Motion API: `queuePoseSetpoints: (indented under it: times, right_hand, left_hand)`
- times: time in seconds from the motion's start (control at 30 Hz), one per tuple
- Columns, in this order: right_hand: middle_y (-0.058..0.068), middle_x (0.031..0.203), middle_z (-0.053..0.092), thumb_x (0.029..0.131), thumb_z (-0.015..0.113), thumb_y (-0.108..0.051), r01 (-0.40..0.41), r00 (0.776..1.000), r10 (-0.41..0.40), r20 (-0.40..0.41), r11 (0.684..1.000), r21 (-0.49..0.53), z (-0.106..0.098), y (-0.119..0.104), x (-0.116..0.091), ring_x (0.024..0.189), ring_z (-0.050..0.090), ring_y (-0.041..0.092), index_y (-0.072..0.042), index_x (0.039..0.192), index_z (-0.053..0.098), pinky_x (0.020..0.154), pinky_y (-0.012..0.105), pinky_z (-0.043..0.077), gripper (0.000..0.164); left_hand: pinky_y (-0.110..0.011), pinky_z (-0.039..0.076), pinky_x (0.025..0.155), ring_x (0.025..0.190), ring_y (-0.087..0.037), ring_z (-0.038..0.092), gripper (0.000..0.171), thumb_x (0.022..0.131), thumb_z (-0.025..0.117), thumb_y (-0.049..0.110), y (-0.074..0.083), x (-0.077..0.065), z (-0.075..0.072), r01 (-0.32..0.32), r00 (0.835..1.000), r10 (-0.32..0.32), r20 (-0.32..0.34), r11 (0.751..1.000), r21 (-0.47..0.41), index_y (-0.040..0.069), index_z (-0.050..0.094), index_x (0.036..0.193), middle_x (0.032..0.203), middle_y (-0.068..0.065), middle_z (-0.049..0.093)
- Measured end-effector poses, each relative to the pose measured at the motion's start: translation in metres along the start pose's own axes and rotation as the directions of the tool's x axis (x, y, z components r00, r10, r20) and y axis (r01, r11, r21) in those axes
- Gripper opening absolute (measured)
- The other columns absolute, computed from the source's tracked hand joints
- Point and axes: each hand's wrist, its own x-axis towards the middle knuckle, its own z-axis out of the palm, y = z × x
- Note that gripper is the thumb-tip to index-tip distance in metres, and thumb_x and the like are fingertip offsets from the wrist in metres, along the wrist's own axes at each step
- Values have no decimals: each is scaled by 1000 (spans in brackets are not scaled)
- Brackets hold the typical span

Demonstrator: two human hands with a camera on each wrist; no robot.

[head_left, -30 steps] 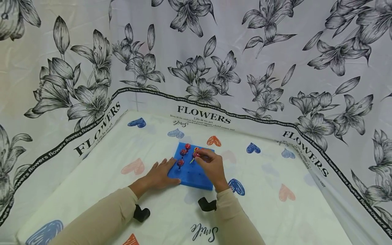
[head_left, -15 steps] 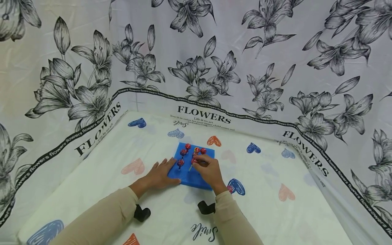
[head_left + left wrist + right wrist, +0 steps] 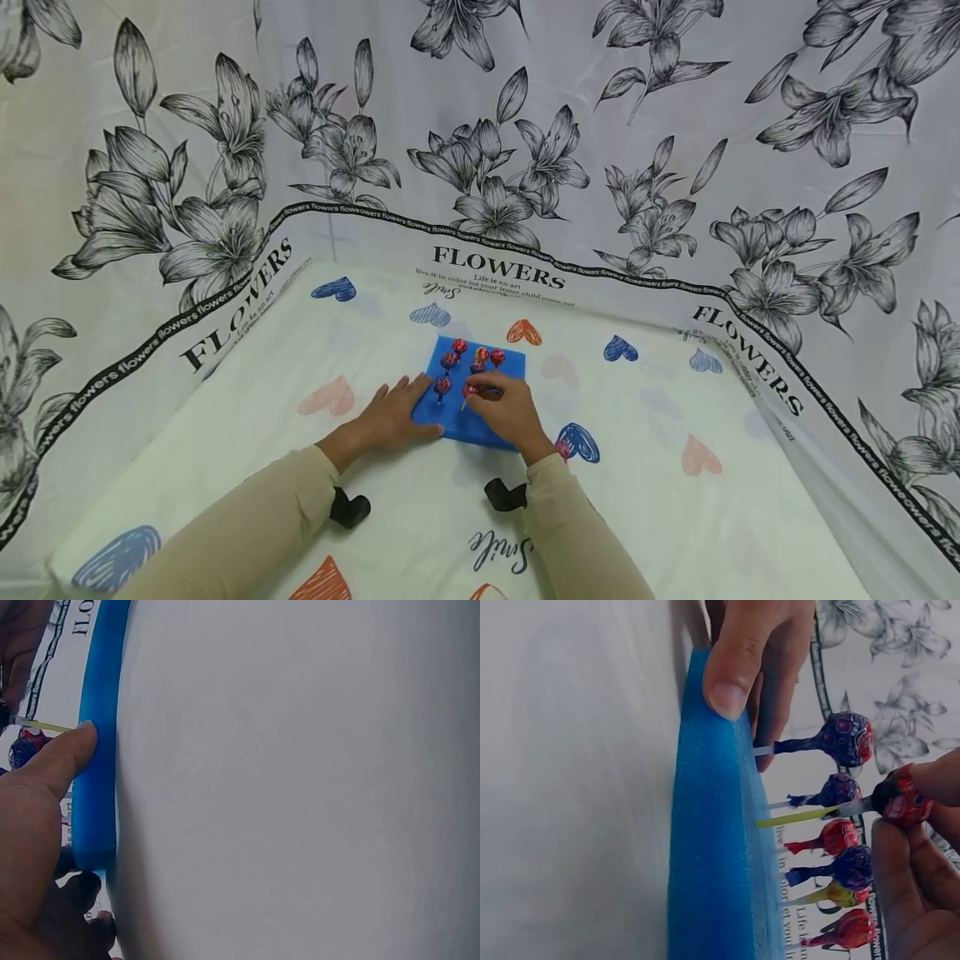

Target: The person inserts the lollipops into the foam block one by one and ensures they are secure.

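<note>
A blue foam block (image 3: pixel 480 432) lies on the cloth with several wrapped lollipops (image 3: pixel 847 739) standing in its top on their sticks. My right hand (image 3: pixel 510 410) pinches the head of another lollipop (image 3: pixel 907 801) between thumb and fingers. Its yellow stick (image 3: pixel 795 817) points down, the tip right at the block's top face. My left hand (image 3: pixel 393 414) rests against the block's left side, fingers extended; in the left wrist view its thumb (image 3: pixel 75 750) lies against the near face. The right hand hides part of the block's right side in the head view.
Beside the right wrist, a red lollipop head (image 3: pixel 562 450) shows on the heart-printed cloth (image 3: pixel 645 517). Black wrist-camera mounts (image 3: pixel 506 495) stick out from both sleeves. A flower-printed curtain (image 3: pixel 495 167) stands behind and around the table.
My right hand has moved nearer to me over the block with the lollipop, uncovering a standing lollipop at the far right. The left hand stays put. The head view has tilted down slightly.
</note>
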Motion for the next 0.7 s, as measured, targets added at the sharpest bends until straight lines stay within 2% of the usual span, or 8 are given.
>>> queuePoseSetpoints:
  times: [0.17, 0.4, 0.57, 0.7]
  right_hand:
    - [2, 96, 71, 83, 73, -3, 3, 1000, -3, 3, 999, -47, 2, 2, 1, 88, 65, 15, 1, 104, 73, 79, 29, 54, 22]
    - [2, 99, 70, 86, 72, -7, -7, 999, 10, 46, 997, -72, 3, 4, 4, 91, 65, 15, -1, 109, 71, 82, 28, 53, 24]
    - [5, 110, 68, 86, 74, -14, -54, 997, 55, 49, 998, -31, -8, 1, 4, 95, 64, 15, -6, 122, 67, 84, 30, 52, 37]
    - [9, 112, 67, 87, 73, -16, -28, 1000, 28, 5, 1000, -6, -23, -4, 5, 95, 63, 17, -8, 122, 67, 83, 34, 52, 36]
  left_hand:
    - [-60, 3, 110, 143, -39, 12, 98, 82, 64, 62, -1, 2, -3, -3, 1000, 2, 13, 1000, 5, 10, 23, 154, 157, -13, 23]
    - [-60, 3, 110, 143, -39, 12, 97, 83, 65, 59, 0, 2, -7, -16, 1000, 16, 8, 1000, -3, 8, 23, 154, 157, -14, 22]
    - [-60, 3, 110, 143, -39, 11, 97, 84, 64, 60, 0, 2, -5, -20, 1000, 20, 19, 1000, -2, 9, 22, 154, 157, -14, 21]
    - [-60, 2, 110, 143, -39, 10, 97, 84, 64, 60, 0, 2, -3, -12, 999, 12, 30, 1000, -8, 10, 22, 154, 157, -14, 20]
